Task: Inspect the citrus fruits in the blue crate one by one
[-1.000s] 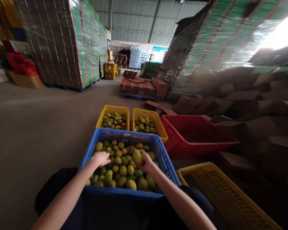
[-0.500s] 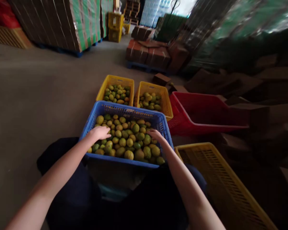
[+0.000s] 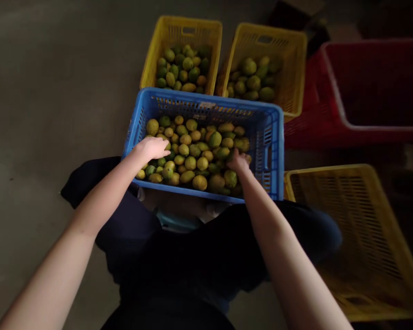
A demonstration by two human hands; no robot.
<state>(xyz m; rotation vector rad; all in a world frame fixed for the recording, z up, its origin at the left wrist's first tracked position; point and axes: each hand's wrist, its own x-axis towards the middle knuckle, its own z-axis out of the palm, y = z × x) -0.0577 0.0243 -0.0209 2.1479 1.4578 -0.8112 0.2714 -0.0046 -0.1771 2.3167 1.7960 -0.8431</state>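
A blue plastic crate [image 3: 206,104] stands in front of my knees, partly filled with yellow and green fruits [image 3: 190,162] that look like lemons. My left hand [image 3: 153,148] lies over the fruits on the left side, palm down, its fingers stretched and the thumb apart. At the right side of the crate, my right hand [image 3: 240,162] reaches down among the fruits with its fingers apart. Some of its fingertips are hard to make out in the shade, and no fruit is seen lifted in either hand.
Beyond the blue crate stand a left yellow crate [image 3: 148,59] and a right yellow crate [image 3: 297,78], both holding similar fruits. A red bin [image 3: 333,98] is at the right. Another yellow crate [image 3: 381,220] sits beside my right knee on the grey floor [image 3: 55,91].
My view has tilted down and come closer to the crates, and the background pallets are out of sight. My right hand has dipped deeper among the fruits; my left hand stays over the left side.
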